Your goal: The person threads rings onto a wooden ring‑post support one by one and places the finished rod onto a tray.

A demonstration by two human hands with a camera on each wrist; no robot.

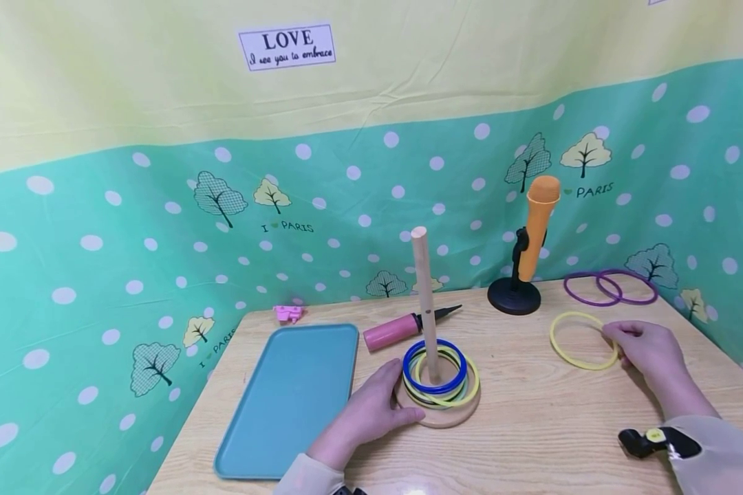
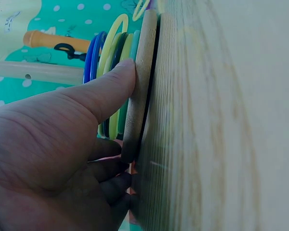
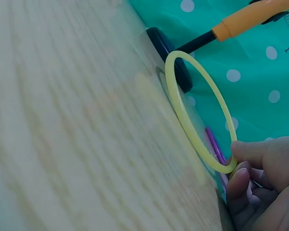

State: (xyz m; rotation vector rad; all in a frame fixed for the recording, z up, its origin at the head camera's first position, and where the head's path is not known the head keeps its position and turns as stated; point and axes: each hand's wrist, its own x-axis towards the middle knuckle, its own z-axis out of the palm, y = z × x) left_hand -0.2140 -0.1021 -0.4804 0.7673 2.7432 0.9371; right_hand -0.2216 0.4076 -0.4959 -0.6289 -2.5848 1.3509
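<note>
My right hand (image 1: 647,347) pinches a yellow ring (image 1: 552,342) by its right side, thumb against fingers. In the right wrist view that ring (image 3: 183,118) tilts just over the tabletop. A ring-toss stand with an upright wooden peg (image 1: 424,295) and a round wooden base (image 1: 444,418) is at the middle of the table. Blue, yellow, black and green rings (image 1: 466,375) are stacked around the peg. My left hand (image 1: 371,405) grips the base at its left edge. In the left wrist view the thumb (image 2: 118,82) lies along the base's rim, beside the lowest rings, with the other fingers at its side.
Left of the stand lies a blue tray (image 1: 291,399). Behind are a pink pump (image 1: 391,333) with a black nozzle and a small pink toy (image 1: 288,313). An orange microphone (image 1: 540,227) on a black stand (image 1: 514,297) and two purple rings (image 1: 594,302) sit near the curtain.
</note>
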